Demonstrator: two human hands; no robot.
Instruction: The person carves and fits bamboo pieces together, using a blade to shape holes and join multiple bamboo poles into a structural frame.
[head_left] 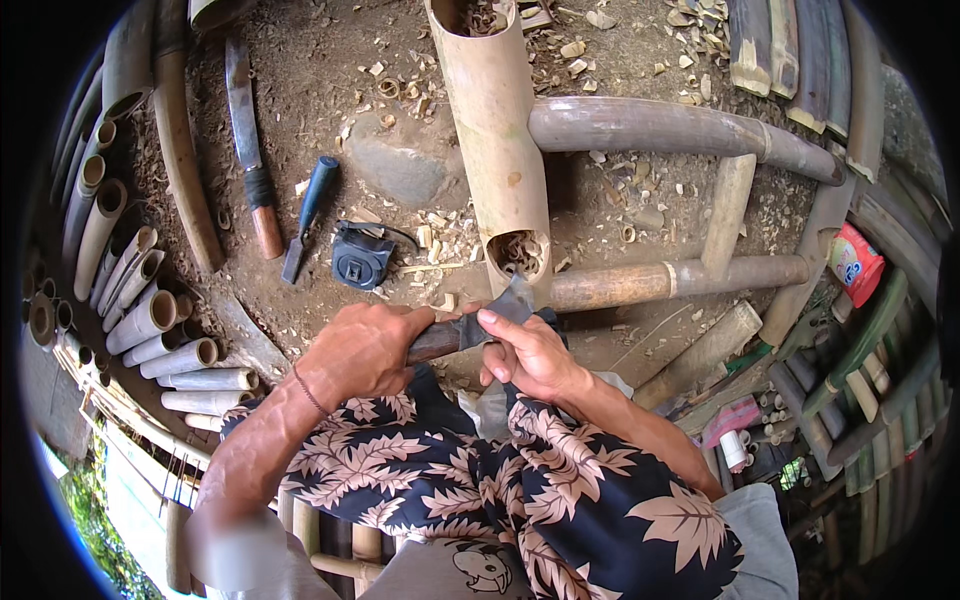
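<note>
My left hand (365,345) is wrapped round the dark wooden handle of a knife (436,342). Closed at the base of its blade is my right hand (535,358), the thumb laid along the metal and the fingers curled beneath. The blade points away from me, its tip at the near cut opening of a thick pale bamboo pole (490,130). Curled shavings (520,250) lie inside that opening. Two thinner bamboo poles, an upper one (670,128) and a lower one (640,287), run rightward from the thick pole.
On the dirt at left lie a machete (245,130), a chisel (311,215) and a black tape measure (360,256). A stone (400,165) sits beyond them. Cut bamboo tubes (150,320) line the left side. At right are a red packet (853,265) and stacked bamboo pieces (870,400).
</note>
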